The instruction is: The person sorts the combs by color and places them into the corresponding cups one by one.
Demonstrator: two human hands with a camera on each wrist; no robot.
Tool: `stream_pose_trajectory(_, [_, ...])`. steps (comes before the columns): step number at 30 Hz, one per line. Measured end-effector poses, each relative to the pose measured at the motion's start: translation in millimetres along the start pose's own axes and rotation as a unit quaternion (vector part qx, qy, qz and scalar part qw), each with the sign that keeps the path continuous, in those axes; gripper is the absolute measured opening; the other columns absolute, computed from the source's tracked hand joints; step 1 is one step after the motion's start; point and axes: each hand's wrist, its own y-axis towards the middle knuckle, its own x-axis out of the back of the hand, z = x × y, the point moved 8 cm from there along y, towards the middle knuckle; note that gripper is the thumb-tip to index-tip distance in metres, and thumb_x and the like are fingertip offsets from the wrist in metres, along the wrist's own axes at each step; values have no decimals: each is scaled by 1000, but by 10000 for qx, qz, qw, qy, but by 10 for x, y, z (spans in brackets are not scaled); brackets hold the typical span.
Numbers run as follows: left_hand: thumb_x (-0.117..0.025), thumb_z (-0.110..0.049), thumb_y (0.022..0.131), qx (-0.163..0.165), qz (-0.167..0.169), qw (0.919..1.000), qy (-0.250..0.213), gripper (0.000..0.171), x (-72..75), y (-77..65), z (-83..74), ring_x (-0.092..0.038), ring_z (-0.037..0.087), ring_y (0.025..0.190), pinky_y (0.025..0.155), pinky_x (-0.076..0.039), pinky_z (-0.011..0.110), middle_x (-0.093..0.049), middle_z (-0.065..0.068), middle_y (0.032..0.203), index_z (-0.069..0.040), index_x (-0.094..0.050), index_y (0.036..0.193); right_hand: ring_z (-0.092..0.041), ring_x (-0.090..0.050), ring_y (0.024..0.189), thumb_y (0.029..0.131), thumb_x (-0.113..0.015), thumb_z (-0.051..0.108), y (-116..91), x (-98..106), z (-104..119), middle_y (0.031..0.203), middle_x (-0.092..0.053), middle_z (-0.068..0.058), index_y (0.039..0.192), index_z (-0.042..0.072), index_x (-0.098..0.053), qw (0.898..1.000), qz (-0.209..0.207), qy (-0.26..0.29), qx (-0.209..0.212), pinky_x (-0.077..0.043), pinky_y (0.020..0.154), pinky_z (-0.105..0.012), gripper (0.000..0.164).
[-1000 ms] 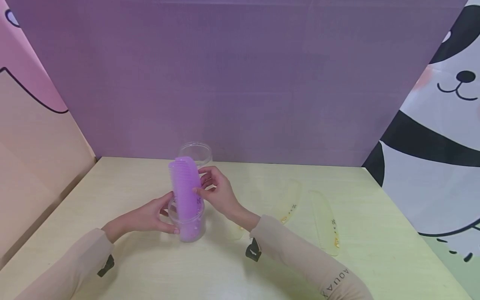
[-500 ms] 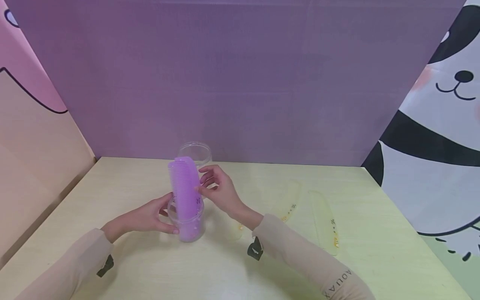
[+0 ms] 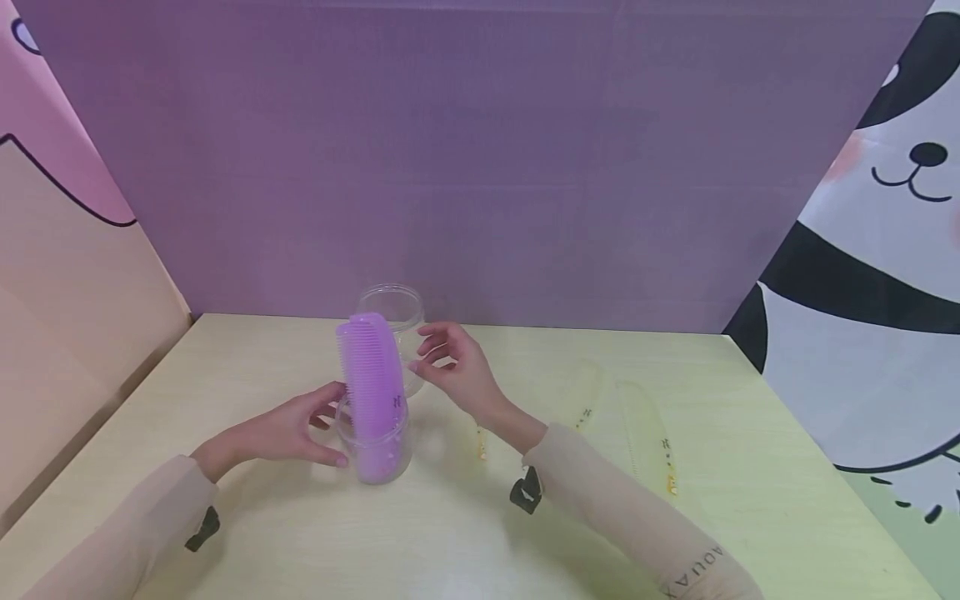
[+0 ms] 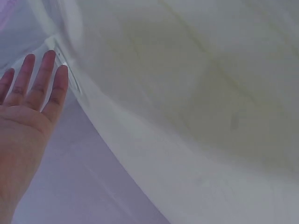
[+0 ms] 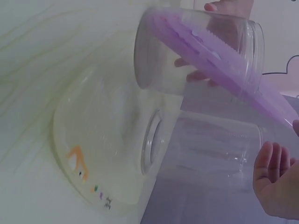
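Purple combs [image 3: 372, 367] stand upright, leaning slightly, in a clear jar [image 3: 347, 427] on the table; in the right wrist view they slant across the jar [image 5: 152, 74]. My left hand [image 3: 281, 429] is at the jar's left side, thumb and fingers spread around it; I cannot tell whether they touch it. Its fingers are nearly straight in the left wrist view, with nothing in the palm. To the right of the combs my right hand [image 3: 465, 375] hovers apart from them, fingers loosely bent and holding nothing, close to a second clear jar [image 3: 408, 321] behind.
Translucent yellow combs lie flat on the table to the right: one [image 3: 648, 442] farthest right, another [image 3: 588, 392] partly behind the right forearm, and one [image 5: 93, 140] near the jars. A purple panel [image 3: 480, 167] rises behind the table, with printed panels at both sides.
My right hand has let go of the purple combs and moved right and slightly back. The left hand has loosened and drawn slightly left. The combs and jar stay in place.
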Motion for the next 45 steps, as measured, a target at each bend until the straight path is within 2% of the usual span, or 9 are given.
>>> stream_pose_trajectory(5, [-77, -29, 73, 26, -92, 9999, 123, 76, 124, -22, 24, -50, 39, 115, 89, -45, 53, -44, 15, 132, -8, -35, 133, -29, -59, 83, 78, -65, -5, -29, 113, 131, 96, -54, -26, 112, -5, -50, 9999, -26, -130, 78, -48, 65, -20, 37])
stream_pose_trajectory(12, [-76, -30, 74, 197, -356, 9991, 142, 71, 328, -44, 74, -52, 35, 114, 89, -45, 52, -46, 10, 131, -16, -37, 132, -21, -60, 83, 78, -68, 0, 34, 295, -104, 97, -56, -21, 113, 1, -52, 9996, -144, -242, 3, -49, 67, -23, 38])
stream_pose_trajectory(19, [-75, -29, 75, 205, -744, 9966, 278, 69, 539, -19, 83, -54, 36, 111, 87, -46, 51, -49, 12, 128, -12, -38, 131, -29, -60, 86, 78, -68, 0, 20, 459, -130, 99, -55, -25, 112, 0, -51, 9986, -292, -434, 16, -48, 67, -22, 38])
stream_pose_trajectory(26, [-73, -26, 77, 181, -997, 9942, 346, 68, 681, 91, 83, -54, 36, 111, 88, -46, 53, -47, 19, 129, -8, -37, 131, -39, -60, 89, 79, -67, -2, -43, 545, -58, 99, -55, -23, 113, -4, -50, 9967, -280, -755, -83, -49, 68, -26, 38])
stream_pose_trajectory(32, [-73, -26, 78, 243, -1264, 9910, 365, 69, 767, 216, 73, -53, 38, 113, 90, -46, 52, -47, 17, 130, -8, -36, 132, -32, -61, 88, 79, -69, 5, -3, 622, -342, 102, -57, -17, 114, 2, -50, 9935, -225, -1102, -180, -49, 68, -24, 40])
stream_pose_trajectory(37, [-72, -26, 78, 316, -1463, 9882, 310, 72, 809, 307, 92, -50, 40, 115, 92, -44, 54, -43, 17, 132, -7, -32, 135, -31, -61, 89, 78, -70, 7, -10, 642, -498, 103, -56, -17, 114, 3, -49, 9915, -149, -1262, -259, -52, 70, -29, 42])
stream_pose_trajectory(40, [-72, -22, 79, 325, -1578, 9866, 245, 73, 825, 359, 105, -48, 42, 116, 93, -42, 56, -42, 19, 133, -3, -31, 136, -31, -59, 92, 79, -69, 9, -19, 618, -593, 106, -55, -16, 117, 2, -47, 9885, 53, -1437, -473, -53, 73, -30, 45])
stream_pose_trajectory(45, [-69, -12, 80, 276, -1707, 9848, 145, 71, 824, 438, 126, -47, 43, 117, 93, -41, 57, -39, 22, 135, 1, -28, 136, -36, -57, 96, 80, -69, 12, -49, 542, -725, 109, -53, -23, 119, -2, -45, 9801, 466, -1773, -756, -52, 78, -35, 48])
